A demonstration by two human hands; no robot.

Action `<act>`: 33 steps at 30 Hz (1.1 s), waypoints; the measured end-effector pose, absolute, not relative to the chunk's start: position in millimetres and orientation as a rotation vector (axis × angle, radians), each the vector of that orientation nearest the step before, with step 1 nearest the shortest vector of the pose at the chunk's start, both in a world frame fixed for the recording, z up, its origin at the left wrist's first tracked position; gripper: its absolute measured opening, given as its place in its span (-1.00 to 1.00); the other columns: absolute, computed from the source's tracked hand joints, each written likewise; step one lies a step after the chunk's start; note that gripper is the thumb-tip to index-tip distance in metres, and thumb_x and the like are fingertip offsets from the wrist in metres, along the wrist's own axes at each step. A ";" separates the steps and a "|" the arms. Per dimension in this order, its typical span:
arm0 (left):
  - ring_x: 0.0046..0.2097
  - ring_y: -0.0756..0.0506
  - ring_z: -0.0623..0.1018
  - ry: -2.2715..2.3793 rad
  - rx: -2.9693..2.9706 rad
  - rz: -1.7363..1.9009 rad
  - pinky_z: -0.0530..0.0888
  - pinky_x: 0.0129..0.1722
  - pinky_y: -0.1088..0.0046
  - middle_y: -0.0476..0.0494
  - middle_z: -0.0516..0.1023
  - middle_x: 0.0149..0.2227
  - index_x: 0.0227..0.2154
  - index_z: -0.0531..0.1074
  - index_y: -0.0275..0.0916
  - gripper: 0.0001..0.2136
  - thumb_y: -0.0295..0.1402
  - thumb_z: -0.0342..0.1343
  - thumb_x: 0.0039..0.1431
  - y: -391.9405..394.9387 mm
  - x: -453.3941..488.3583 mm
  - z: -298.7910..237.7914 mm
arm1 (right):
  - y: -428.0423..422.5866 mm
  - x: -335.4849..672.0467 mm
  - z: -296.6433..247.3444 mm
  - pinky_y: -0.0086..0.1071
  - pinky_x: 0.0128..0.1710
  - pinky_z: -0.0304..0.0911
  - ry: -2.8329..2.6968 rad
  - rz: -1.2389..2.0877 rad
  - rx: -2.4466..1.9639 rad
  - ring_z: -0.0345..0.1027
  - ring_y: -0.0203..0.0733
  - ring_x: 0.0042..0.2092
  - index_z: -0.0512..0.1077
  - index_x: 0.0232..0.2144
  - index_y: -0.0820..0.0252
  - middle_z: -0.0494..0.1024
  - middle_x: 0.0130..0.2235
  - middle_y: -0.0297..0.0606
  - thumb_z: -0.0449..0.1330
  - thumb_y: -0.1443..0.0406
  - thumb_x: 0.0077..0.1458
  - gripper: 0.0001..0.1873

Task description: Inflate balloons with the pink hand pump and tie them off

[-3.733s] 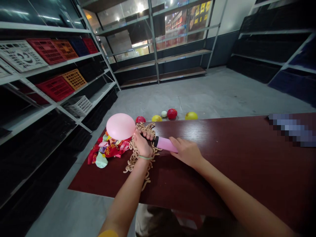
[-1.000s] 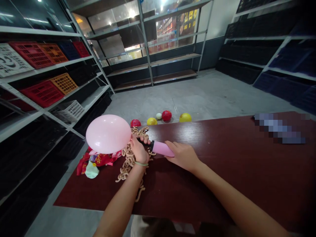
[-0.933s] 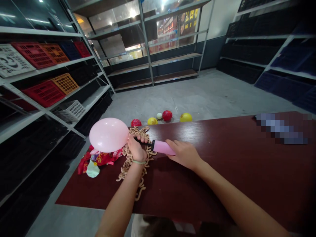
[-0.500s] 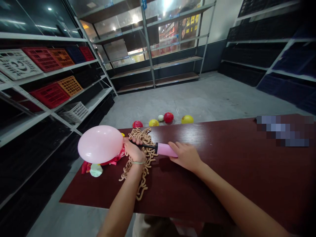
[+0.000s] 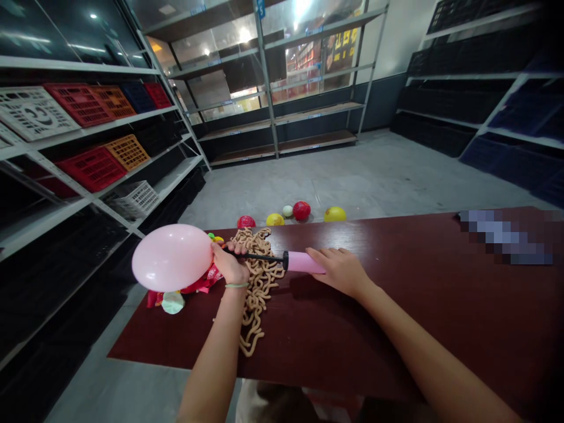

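1. Left hand (image 5: 231, 264): fingers curled around the black end of the pink pump (image 5: 302, 262), thumb side pinching at the neck of the pink balloon (image 5: 171, 258). Nozzle hidden by the hand.
2. Right hand (image 5: 346, 273): gripping the pump's pink barrel at its far right end.
3. Key relation: pump spans between both hands over the tabletop (image 5: 418, 317), long axis roughly left-right, right end a bit nearer the body. Black rod (image 5: 267, 258) exposed between left hand and barrel.
4. Balloon sits directly left of the left hand, touching it; long axis also roughly left-right. Left hand is nearer; right is well apart from it.
5. Below: tan strands (image 5: 259, 288) under the rod, deflated balloons (image 5: 202, 286) partly covered by the pink one.
6. Writing: blue tag (image 5: 260, 8) on rack post seems to read "5". Yellow characters (image 5: 346, 44) behind the rack too blurred. No brand legible on the pump.
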State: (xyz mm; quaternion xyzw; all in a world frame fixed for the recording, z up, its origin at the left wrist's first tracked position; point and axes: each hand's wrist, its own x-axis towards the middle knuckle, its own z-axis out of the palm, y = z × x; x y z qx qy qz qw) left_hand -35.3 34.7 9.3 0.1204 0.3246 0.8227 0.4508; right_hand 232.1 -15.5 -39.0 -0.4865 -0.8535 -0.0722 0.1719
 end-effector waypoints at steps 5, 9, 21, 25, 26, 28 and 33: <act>-0.66 0.11 0.13 0.779 0.243 2.055 0.09 -0.65 0.59 0.15 0.09 -0.60 -0.36 0.16 -0.16 -0.79 -0.17 -0.06 0.33 36.2 -44.0 3.6 | -19.4 229.2 -40.2 -0.32 -0.23 0.02 -2.455 -0.171 -1.412 0.39 -0.12 -0.21 0.31 0.14 0.11 0.55 -0.15 -0.18 0.11 0.04 0.20 -0.48; -0.66 0.11 0.12 0.781 0.260 1.999 0.07 -0.66 0.57 0.16 0.08 -0.61 -0.37 0.17 -0.16 -0.77 -0.15 -0.03 0.32 29.0 -18.5 -0.5 | -27.3 211.8 -40.4 -0.32 -0.25 0.05 -2.458 -0.132 -1.453 0.40 -0.11 -0.22 0.31 0.12 0.11 0.55 -0.16 -0.18 0.14 0.06 0.17 -0.48; -0.62 0.06 0.18 0.673 0.398 1.867 0.16 -0.59 0.50 0.12 0.10 -0.61 -0.35 0.18 -0.15 -0.73 -0.07 -0.04 0.31 20.7 5.6 2.6 | -25.0 212.0 -37.0 -0.33 -0.24 0.07 -2.391 -0.097 -1.426 0.41 -0.12 -0.20 0.28 0.13 0.11 0.55 -0.13 -0.19 0.12 0.06 0.20 -0.49; -0.59 0.06 0.17 0.675 0.378 1.921 0.17 -0.57 0.49 0.10 0.09 -0.58 -0.34 0.16 -0.14 -0.75 -0.08 -0.08 0.33 25.7 -12.2 5.9 | -18.5 228.3 -36.2 -0.31 -0.21 0.06 -2.414 -0.173 -1.409 0.40 -0.09 -0.18 0.29 0.15 0.12 0.55 -0.12 -0.16 0.11 0.04 0.21 -0.47; -0.59 0.06 0.16 0.695 0.383 1.935 0.17 -0.57 0.49 0.10 0.08 -0.57 -0.34 0.16 -0.14 -0.75 -0.08 -0.09 0.33 26.4 -14.7 5.2 | -18.8 228.9 -36.1 -0.31 -0.21 0.07 -2.419 -0.181 -1.409 0.40 -0.09 -0.19 0.29 0.14 0.12 0.55 -0.12 -0.16 0.11 0.04 0.20 -0.47; -0.59 0.06 0.15 0.749 0.419 1.964 0.17 -0.57 0.50 0.10 0.07 -0.56 -0.35 0.14 -0.14 -0.73 -0.06 -0.09 0.32 26.3 -15.2 2.6 | -22.1 224.6 -36.2 -0.31 -0.23 0.07 -2.423 -0.184 -1.409 0.40 -0.09 -0.20 0.29 0.13 0.14 0.55 -0.14 -0.16 0.13 0.05 0.19 -0.48; -0.61 0.09 0.14 0.809 0.516 1.902 0.17 -0.60 0.51 0.12 0.07 -0.57 -0.37 0.12 -0.15 -0.66 0.01 -0.01 0.25 17.9 8.6 -5.3 | -36.3 199.2 -38.8 -0.34 -0.30 0.09 -2.358 -0.085 -1.467 0.41 -0.12 -0.26 0.31 0.07 0.16 0.56 -0.19 -0.16 0.14 0.10 0.16 -0.53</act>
